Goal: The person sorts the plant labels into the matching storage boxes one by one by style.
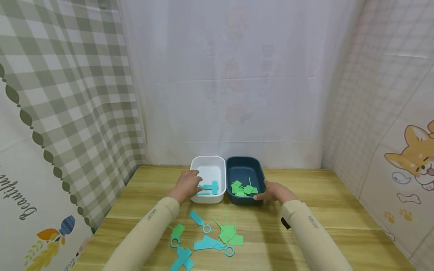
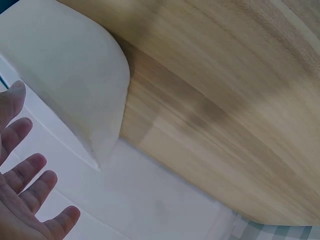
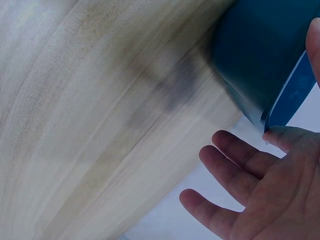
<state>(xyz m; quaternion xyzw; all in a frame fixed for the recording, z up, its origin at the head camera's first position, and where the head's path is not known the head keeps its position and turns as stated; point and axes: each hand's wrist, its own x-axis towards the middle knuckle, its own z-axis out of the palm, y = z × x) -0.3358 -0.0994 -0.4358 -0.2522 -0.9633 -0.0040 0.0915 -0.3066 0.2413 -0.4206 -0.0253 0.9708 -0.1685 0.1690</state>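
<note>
The left hand point(image 1: 186, 184), released with fingers spread, is at the left rim of the rounded white plastic box point(image 1: 210, 199); the right hand point(image 1: 276, 191) – also released – is beside the rounded dark-blue plastic box point(image 1: 244, 169). Flat turquoise plastic tags point(image 1: 214, 187) lie in the first, thin-stemmed green plastic tags point(image 1: 238, 191) in the second – more of both on the wood-grain counter point(image 1: 339, 218).

Soft, fairly even light fills the head view, with a faint shadow down the table point(image 1: 332, 203) just right of lower centre. Wide-angle stretch shows in the checked curtain point(image 1: 68, 67) at upper left. Both wrist views look dimmer and softer, blurred shadows spreading over the table; pale glare washes the right wrist view's upper left corner.
</note>
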